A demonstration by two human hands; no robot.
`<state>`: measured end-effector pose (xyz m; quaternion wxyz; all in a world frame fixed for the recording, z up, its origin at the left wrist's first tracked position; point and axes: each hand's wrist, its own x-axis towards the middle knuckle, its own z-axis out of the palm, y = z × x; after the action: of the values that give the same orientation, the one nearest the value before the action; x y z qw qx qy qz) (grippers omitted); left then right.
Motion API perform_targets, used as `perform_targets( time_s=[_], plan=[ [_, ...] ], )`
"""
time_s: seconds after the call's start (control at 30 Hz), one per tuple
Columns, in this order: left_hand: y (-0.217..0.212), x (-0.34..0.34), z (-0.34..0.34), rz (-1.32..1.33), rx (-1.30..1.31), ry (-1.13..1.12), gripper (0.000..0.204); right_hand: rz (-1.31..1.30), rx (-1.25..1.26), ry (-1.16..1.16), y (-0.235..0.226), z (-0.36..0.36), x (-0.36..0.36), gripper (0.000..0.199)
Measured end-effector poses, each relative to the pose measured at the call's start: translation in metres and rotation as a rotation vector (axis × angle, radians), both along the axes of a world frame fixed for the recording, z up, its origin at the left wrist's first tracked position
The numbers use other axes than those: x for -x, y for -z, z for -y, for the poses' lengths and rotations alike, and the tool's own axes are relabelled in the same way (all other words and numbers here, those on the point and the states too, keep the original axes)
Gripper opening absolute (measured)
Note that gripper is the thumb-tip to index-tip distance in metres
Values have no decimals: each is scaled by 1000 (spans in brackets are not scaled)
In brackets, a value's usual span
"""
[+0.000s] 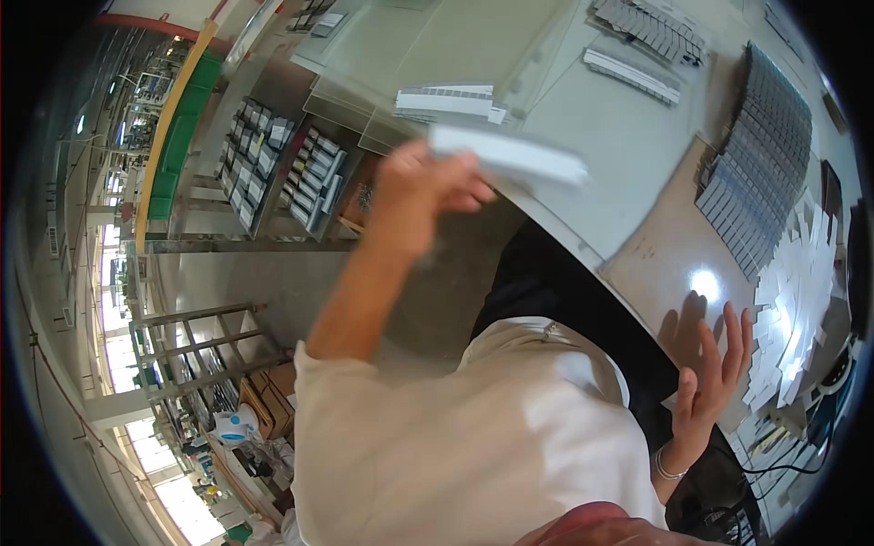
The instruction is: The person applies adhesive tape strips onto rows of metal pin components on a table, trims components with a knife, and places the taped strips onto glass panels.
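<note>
Left hand (428, 187) grips a blurred white stack of cards (508, 155); right hand (715, 369), fingers spread, hovers beside white card rows (797, 291).

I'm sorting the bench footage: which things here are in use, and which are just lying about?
In use:
left hand gripping a white strip
right hand open, empty, over the table

Lying about:
white stack
grey rows
white cards
floor boxes

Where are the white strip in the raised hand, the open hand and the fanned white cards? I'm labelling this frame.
white strip (510, 155), head view, middle of its blurred length.
left hand (423, 187), head view, knuckles closed on the strip.
right hand (715, 369), head view, open palm.
fanned white cards (797, 300), head view, middle of the stack.
</note>
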<state>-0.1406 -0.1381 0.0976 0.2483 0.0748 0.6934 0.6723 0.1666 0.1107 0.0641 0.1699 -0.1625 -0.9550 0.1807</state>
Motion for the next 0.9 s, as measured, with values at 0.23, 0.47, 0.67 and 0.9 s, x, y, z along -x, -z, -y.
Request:
perform_targets(
  time_s=[0.23,0.47,0.67,0.9],
  plan=[
    [7,124,29,52,327,51,28,29,-71,62,-4,-1,23,46],
    [-6,110,68,-870,816,-161,26,188,-259,140,-10,-37,46,59],
    [18,29,-26,-625,458,136,22,283,-363,169,-3,-55,51,67],
    [25,-42,-90,-943,306,484,14,209,-295,335,-2,-32,-4,60]
  ],
)
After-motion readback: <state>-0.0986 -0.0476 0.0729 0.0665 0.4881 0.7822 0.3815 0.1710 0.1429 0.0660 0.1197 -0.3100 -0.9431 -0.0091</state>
